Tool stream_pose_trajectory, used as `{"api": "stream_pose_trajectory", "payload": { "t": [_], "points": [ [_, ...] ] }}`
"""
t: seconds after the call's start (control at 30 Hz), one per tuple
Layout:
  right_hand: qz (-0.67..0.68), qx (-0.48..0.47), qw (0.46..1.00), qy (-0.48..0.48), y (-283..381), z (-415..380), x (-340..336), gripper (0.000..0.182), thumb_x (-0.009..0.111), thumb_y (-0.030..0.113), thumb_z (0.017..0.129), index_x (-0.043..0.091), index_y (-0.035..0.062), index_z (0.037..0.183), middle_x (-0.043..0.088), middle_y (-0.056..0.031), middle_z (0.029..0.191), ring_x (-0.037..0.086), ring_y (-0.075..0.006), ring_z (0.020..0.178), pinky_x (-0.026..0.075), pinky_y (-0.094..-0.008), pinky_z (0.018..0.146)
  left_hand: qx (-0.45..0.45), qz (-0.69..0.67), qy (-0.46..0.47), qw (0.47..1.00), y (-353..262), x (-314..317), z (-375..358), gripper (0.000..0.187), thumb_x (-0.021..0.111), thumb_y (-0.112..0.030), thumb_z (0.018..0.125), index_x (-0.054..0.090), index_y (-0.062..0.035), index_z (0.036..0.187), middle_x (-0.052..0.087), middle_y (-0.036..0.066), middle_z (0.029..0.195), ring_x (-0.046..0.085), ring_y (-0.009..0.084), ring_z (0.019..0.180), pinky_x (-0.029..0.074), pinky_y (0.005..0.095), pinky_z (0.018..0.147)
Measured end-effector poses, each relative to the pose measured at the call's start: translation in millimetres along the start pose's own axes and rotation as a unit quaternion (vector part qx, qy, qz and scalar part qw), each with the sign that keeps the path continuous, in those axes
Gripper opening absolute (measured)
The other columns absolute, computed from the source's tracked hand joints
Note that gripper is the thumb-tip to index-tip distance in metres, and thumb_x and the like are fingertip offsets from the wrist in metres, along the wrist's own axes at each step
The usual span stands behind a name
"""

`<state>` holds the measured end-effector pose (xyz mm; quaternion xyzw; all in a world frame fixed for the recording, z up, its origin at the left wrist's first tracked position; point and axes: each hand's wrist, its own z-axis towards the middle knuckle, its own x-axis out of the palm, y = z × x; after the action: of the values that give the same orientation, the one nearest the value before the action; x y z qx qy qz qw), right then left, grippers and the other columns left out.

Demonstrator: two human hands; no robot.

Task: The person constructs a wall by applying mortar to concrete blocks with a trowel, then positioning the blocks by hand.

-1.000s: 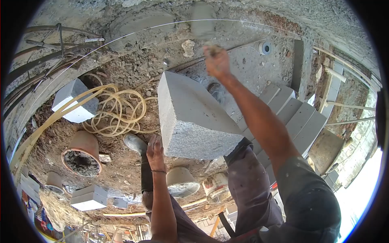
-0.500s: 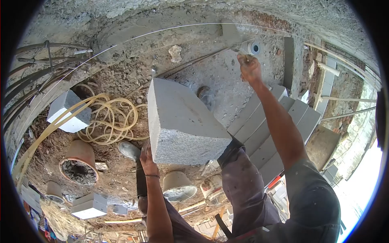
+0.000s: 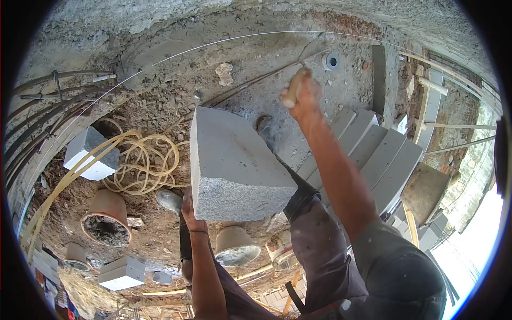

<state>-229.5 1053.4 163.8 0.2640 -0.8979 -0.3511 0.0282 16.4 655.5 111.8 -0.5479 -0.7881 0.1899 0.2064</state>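
Note:
A large grey concrete block [image 3: 237, 149] with a rough, broken-looking near face sits in front of my body. My left hand [image 3: 189, 208] grips the block at its lower left edge; most of the fingers are behind it. Beyond the block, my right hand [image 3: 306, 98] is closed around the wooden handle of a trowel [image 3: 293, 88]. The blade is seen nearly edge-on and points away, toward the taut white string and the wall. Motion blurs this hand slightly.
Long grey blocks [image 3: 373, 154] are stacked at right. A coiled yellowish hose [image 3: 144, 160] and a smaller block [image 3: 90, 152] lie left. Buckets [image 3: 105, 218] stand below them. A white string [image 3: 213, 40] runs along the wall, near a pipe end [image 3: 330, 61]. Steel bars [image 3: 53, 96] project at left.
My right hand has moved left and nearer, and the trowel has turned from showing its flat blade to nearly edge-on. The block and my left hand have shifted slightly left and down in view.

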Motion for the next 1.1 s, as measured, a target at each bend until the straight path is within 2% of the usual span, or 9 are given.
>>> {"api": "stream_pose_trajectory", "payload": {
  "t": [0.2, 0.33, 0.4, 0.47, 0.73, 0.93, 1.0, 1.07, 1.1],
  "points": [
    [-0.115, 0.072, 0.974, 0.183, -4.7, -3.0, 12.4, 0.041, 0.055, 0.048, 0.101, 0.050, 0.0077, 0.104, 0.056, -0.0112, 0.069, 0.054, -0.0230, 0.047, 0.044, -0.0401, 0.041, -0.072, -0.076, -0.022, 0.994, 6.8, -2.3, 0.7, 0.049, 0.051, -0.034, 0.104, 0.057, 0.0022, 0.136, 0.065, 0.010, 0.124, 0.064, 0.0199, 0.110, 0.053, 0.0338, 0.094],
    [-0.138, 0.085, 0.972, 0.170, -9.1, 5.7, 35.5, 0.040, 0.057, 0.046, 0.100, 0.048, 0.0089, 0.110, 0.055, -0.0113, 0.070, 0.054, -0.0239, 0.050, 0.046, -0.0393, 0.044, -0.120, -0.105, -0.060, 0.985, -22.6, 15.4, -2.8, 0.047, 0.048, -0.031, 0.104, 0.056, 0.0006, 0.137, 0.066, 0.010, 0.122, 0.065, 0.0197, 0.108, 0.053, 0.0337, 0.093],
    [-0.046, 0.009, 0.999, 0.006, -13.4, -28.5, 37.7, 0.041, 0.058, 0.047, 0.099, 0.049, 0.0086, 0.109, 0.056, -0.0116, 0.071, 0.055, -0.0244, 0.050, 0.046, -0.0400, 0.044, -0.147, -0.111, -0.084, 0.979, -23.6, 15.6, -5.6, 0.045, 0.048, -0.029, 0.104, 0.056, -0.0001, 0.138, 0.066, 0.010, 0.121, 0.065, 0.0196, 0.107, 0.053, 0.0337, 0.093],
    [-0.080, -0.004, 0.997, 0.021, -12.5, -40.2, 20.0, 0.042, 0.058, 0.049, 0.099, 0.049, 0.0089, 0.109, 0.057, -0.0116, 0.072, 0.056, -0.0246, 0.051, 0.047, -0.0403, 0.044, -0.043, -0.058, -0.016, 0.997, -10.7, 11.2, -4.0, 0.041, 0.051, -0.024, 0.103, 0.058, -0.0003, 0.135, 0.066, 0.009, 0.120, 0.064, 0.0181, 0.105, 0.053, 0.0325, 0.092],
    [-0.068, 0.007, 0.995, 0.072, -18.3, -10.9, -35.7, 0.041, 0.066, 0.047, 0.096, 0.052, 0.0094, 0.105, 0.058, -0.0102, 0.073, 0.057, -0.0230, 0.052, 0.049, -0.0399, 0.045, -0.077, -0.027, -0.051, 0.995, 6.9, -10.3, 2.0, 0.040, 0.057, -0.023, 0.099, 0.061, 0.0008, 0.131, 0.067, 0.008, 0.118, 0.065, 0.0179, 0.105, 0.054, 0.0321, 0.091],
    [-0.234, -0.155, 0.959, 0.025, -51.7, 74.6, -163.2, 0.018, 0.072, 0.019, 0.088, 0.060, 0.0082, 0.095, 0.061, -0.0075, 0.073, 0.057, -0.0173, 0.053, 0.050, -0.0367, 0.047, -0.121, -0.124, -0.030, 0.984, 1.2, -7.6, 9.3, 0.045, 0.050, -0.033, 0.102, 0.060, -0.0044, 0.135, 0.066, 0.010, 0.125, 0.065, 0.0230, 0.111, 0.054, 0.0378, 0.096],
    [-0.619, -0.106, 0.776, -0.058, -48.4, 134.4, -207.7, 0.012, 0.068, 0.013, 0.085, 0.067, 0.0057, 0.094, 0.069, -0.0105, 0.082, 0.064, -0.0206, 0.060, 0.055, -0.0387, 0.056, -0.139, -0.205, 0.019, 0.969, 13.4, -26.9, 8.0, 0.051, 0.045, -0.042, 0.104, 0.054, -0.0090, 0.142, 0.063, 0.010, 0.135, 0.060, 0.0290, 0.123, 0.052, 0.0447, 0.103],
    [-0.736, -0.233, 0.632, -0.065, -13.4, 156.5, -215.8, 0.024, 0.062, 0.018, 0.085, 0.075, 0.0073, 0.102, 0.073, -0.0185, 0.093, 0.069, -0.0405, 0.090, 0.054, -0.0421, 0.095, -0.166, -0.221, 0.026, 0.961, 65.4, -113.7, 30.7, 0.058, 0.045, -0.049, 0.103, 0.049, -0.0110, 0.146, 0.057, 0.011, 0.143, 0.056, 0.0318, 0.129, 0.048, 0.0487, 0.107],
    [-0.795, -0.264, 0.546, 0.024, 1.3, 203.7, -237.7, 0.029, 0.059, 0.017, 0.084, 0.076, 0.0158, 0.108, 0.070, -0.0190, 0.114, 0.062, -0.0383, 0.113, 0.047, -0.0434, 0.106, -0.192, -0.240, 0.031, 0.951, 81.2, -137.1, 34.7, 0.065, 0.045, -0.056, 0.102, 0.044, -0.0130, 0.150, 0.051, 0.011, 0.150, 0.051, 0.0345, 0.135, 0.044, 0.0527, 0.111]
  ]
}}
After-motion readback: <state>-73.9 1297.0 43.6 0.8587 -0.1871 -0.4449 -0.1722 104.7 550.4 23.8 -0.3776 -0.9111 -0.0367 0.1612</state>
